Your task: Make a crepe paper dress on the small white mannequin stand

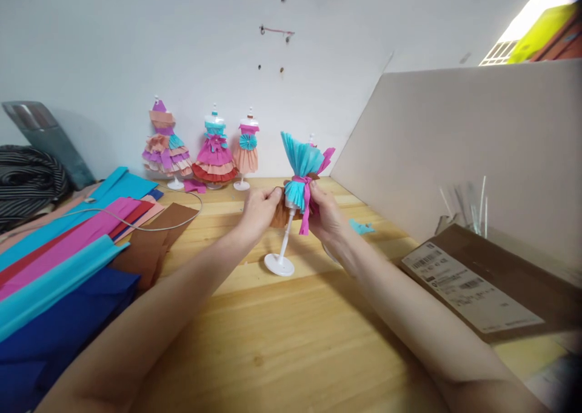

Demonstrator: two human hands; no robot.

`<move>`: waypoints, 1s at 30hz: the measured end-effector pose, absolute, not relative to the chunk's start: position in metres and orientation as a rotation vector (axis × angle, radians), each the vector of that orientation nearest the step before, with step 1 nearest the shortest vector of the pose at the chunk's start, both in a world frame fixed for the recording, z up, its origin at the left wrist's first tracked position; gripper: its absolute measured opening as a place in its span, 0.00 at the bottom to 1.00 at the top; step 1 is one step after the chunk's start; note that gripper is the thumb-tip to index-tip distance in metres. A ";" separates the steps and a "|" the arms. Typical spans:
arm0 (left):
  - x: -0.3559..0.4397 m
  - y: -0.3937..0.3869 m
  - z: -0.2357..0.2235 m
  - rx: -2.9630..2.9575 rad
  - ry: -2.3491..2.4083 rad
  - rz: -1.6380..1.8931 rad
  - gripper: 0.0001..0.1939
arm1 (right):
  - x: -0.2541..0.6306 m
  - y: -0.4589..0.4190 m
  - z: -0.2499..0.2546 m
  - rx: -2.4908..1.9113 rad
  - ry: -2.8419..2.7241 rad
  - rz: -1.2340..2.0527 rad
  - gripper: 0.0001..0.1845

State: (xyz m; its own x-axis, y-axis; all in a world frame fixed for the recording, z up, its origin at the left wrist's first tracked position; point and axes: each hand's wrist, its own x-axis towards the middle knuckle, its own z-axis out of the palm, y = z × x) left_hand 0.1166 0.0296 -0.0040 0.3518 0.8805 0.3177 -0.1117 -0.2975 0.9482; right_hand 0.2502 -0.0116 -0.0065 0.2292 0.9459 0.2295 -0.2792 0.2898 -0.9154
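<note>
A small white dress-form stand (pixel 279 264) tilts between my hands, its round base low over the wooden table. Pleated turquoise crepe paper (pixel 302 157) fans out at its top, tied in the middle by a magenta paper strip (pixel 305 204) with hanging ends. Brown crepe paper (pixel 278 217) shows behind the stand. My left hand (pixel 260 210) is closed, thumb and fingers pinching the edge of this brown paper. My right hand (pixel 326 213) is closed around the other side of the dressed form; its fingertips are partly hidden behind the paper.
Three paper-dressed forms (pixel 214 152) stand along the wall, with another mostly hidden behind the turquoise paper. Coloured crepe sheets (pixel 68 261) and a thin cable (pixel 150 228) lie left. At right are a cardboard box (pixel 491 285), clear sticks (pixel 482 210) and a turquoise scrap (pixel 361 227).
</note>
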 end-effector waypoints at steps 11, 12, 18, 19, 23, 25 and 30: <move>0.119 0.025 -0.002 1.583 0.678 1.157 0.17 | 0.242 -0.016 -0.005 -0.906 -0.940 1.014 0.22; 0.119 0.023 -0.001 1.589 0.692 1.160 0.17 | 0.241 -0.016 -0.005 -0.905 -0.933 1.021 0.23; 0.118 0.010 0.006 1.750 0.768 1.132 0.18 | 0.238 -0.016 -0.007 -0.885 -0.948 0.981 0.24; 0.118 0.009 0.007 1.767 0.757 1.107 0.18 | 0.238 -0.017 -0.008 -0.884 -0.960 0.966 0.23; 0.116 0.012 0.006 1.732 0.719 1.061 0.17 | 0.239 -0.021 -0.004 -0.940 -1.023 0.926 0.21; 0.116 0.015 0.004 1.668 0.674 1.041 0.17 | 0.239 -0.025 0.001 -0.982 -1.079 0.898 0.21; 0.114 0.022 0.005 1.448 0.524 0.913 0.18 | 0.240 -0.030 0.012 -1.016 -1.164 0.881 0.21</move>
State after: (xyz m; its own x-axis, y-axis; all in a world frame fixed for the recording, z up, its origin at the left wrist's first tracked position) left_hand 0.1135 0.0219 0.0046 0.5792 0.7859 0.2163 -0.2096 -0.1129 0.9713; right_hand 0.2402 -0.0305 0.0121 0.1873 0.9357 0.2990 -0.0334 0.3103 -0.9501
